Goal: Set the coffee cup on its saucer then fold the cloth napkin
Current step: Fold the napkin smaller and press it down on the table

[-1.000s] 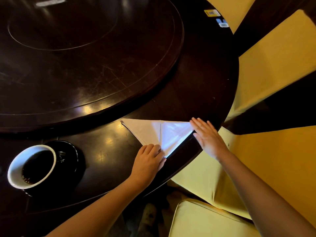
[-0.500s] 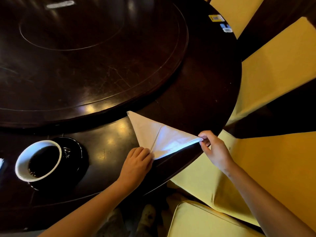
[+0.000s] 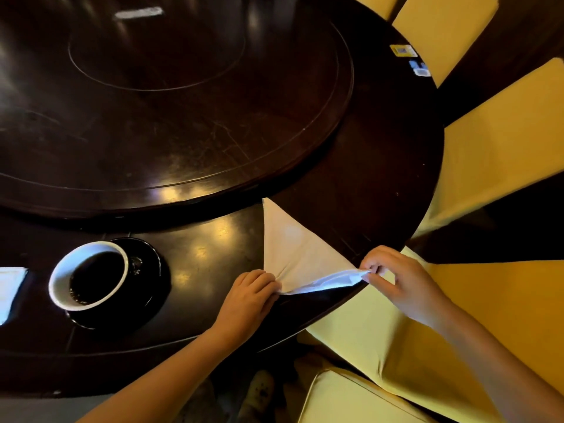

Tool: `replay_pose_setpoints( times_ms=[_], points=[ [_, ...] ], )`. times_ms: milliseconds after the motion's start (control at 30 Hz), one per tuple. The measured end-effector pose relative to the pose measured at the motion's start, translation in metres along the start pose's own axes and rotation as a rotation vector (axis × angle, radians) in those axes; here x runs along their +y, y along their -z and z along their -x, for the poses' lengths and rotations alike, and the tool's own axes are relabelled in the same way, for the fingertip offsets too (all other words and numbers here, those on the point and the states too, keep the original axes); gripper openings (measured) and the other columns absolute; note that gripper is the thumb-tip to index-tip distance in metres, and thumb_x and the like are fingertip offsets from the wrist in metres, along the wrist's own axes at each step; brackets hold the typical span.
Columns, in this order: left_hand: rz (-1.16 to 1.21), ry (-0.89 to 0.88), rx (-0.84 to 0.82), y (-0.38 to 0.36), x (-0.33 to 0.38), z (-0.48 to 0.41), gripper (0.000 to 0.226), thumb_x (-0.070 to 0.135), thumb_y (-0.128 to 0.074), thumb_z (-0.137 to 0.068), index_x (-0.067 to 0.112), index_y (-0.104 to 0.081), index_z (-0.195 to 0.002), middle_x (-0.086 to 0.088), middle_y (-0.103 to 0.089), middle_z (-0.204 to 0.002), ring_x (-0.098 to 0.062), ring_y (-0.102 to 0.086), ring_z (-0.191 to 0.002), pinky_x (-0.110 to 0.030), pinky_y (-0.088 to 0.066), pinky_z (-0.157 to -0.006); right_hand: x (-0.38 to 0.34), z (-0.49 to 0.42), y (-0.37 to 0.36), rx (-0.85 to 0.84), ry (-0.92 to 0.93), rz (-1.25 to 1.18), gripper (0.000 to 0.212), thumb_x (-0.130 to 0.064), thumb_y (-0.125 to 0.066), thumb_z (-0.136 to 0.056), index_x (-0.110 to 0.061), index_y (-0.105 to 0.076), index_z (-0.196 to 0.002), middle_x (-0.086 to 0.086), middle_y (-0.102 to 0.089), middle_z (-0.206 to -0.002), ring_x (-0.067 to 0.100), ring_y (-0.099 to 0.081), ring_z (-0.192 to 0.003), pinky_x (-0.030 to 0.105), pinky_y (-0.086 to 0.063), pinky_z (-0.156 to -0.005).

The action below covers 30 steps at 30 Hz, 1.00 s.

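Two hands are on our white cloth napkin [image 3: 297, 254], which lies near the edge of the dark round wooden table [image 3: 381, 166]. It is now a thin triangle with one tip pointing away from us. A second ago it was a wider shape and our right hand [image 3: 403, 282] lay flat on it. Now the fingers [image 3: 370, 268] of that hand are pinched shut on the right corner and have lifted it a little off the table. Our left hand [image 3: 250, 296] has moved in too; its fingers are curled and press down on the near corner to hold the napkin in place.

We think this means one more fold is starting, with the lifted corner about to come over.

Off to the left, well apart from the napkin, the white coffee cup [image 3: 88, 276] with dark coffee in it sits on its black round saucer [image 3: 152, 270]. So the first part of our job looks done. Yellow chair covers [image 3: 494, 141] wait around the table.
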<state>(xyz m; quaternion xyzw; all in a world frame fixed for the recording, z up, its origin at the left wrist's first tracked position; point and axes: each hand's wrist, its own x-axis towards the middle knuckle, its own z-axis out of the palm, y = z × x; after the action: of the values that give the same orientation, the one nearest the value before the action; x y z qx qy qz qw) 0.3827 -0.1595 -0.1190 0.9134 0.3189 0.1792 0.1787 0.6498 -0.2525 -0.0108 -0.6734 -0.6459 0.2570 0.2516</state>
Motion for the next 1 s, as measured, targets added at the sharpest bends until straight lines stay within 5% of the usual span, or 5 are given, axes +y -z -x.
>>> replay_pose_setpoints(
  times_ms=[200,367,667,867,1000],
  points=[
    [0.109,0.137,0.037,-0.002,0.002,0.003,0.030,0.042,-0.054,-0.080,0.021,-0.064,-0.098,0.004,-0.064,-0.102,-0.008,-0.048,-0.102,-0.028,-0.045,-0.087,-0.042,-0.075,-0.007,0.020,-0.150,-0.294,0.016,-0.016,-0.057,-0.086,-0.031,-0.057,-0.081,-0.010,-0.057,-0.072,0.007,-0.055,-0.067,0.023,-0.044,-0.065],
    [0.186,0.365,0.157,-0.010,0.015,-0.002,0.027,0.046,-0.053,-0.079,0.019,-0.059,-0.082,0.005,-0.059,-0.092,-0.007,-0.045,-0.093,-0.021,-0.030,-0.083,-0.057,-0.159,-0.042,0.031,-0.225,-0.230,0.016,-0.011,-0.050,-0.090,-0.014,-0.063,-0.100,-0.012,-0.055,-0.080,0.002,-0.052,-0.072,0.015,-0.042,-0.062],
    [0.264,0.625,0.219,-0.009,0.026,-0.010,0.037,0.048,-0.036,-0.085,0.018,-0.056,-0.073,0.009,-0.050,-0.084,-0.006,-0.041,-0.085,-0.017,-0.029,-0.077,-0.042,-0.215,-0.104,0.064,-0.424,-0.131,0.018,-0.010,-0.051,-0.091,-0.005,-0.064,-0.101,0.012,-0.065,-0.107,0.026,-0.062,-0.097,0.032,-0.050,-0.079],
    [0.275,0.843,0.221,-0.007,0.037,-0.023,0.020,0.026,-0.056,-0.088,0.017,-0.052,-0.070,0.007,-0.045,-0.086,-0.009,-0.039,-0.086,-0.023,-0.023,-0.083,-0.028,-0.191,-0.089,0.144,-0.309,-0.199,0.032,-0.019,-0.044,-0.097,-0.009,-0.051,-0.127,0.008,-0.056,-0.127,0.018,-0.053,-0.116,0.020,-0.042,-0.088],
    [0.316,0.954,0.214,-0.003,0.036,-0.034,0.007,0.022,-0.057,-0.085,0.019,-0.051,-0.087,0.008,-0.042,-0.095,-0.011,-0.039,-0.095,-0.023,-0.022,-0.085,-0.015,-0.148,-0.085,0.231,0.054,0.087,0.036,-0.020,-0.037,-0.098,-0.008,-0.052,-0.128,0.010,-0.057,-0.127,0.020,-0.050,-0.122,0.030,-0.042,-0.102]
  ],
)
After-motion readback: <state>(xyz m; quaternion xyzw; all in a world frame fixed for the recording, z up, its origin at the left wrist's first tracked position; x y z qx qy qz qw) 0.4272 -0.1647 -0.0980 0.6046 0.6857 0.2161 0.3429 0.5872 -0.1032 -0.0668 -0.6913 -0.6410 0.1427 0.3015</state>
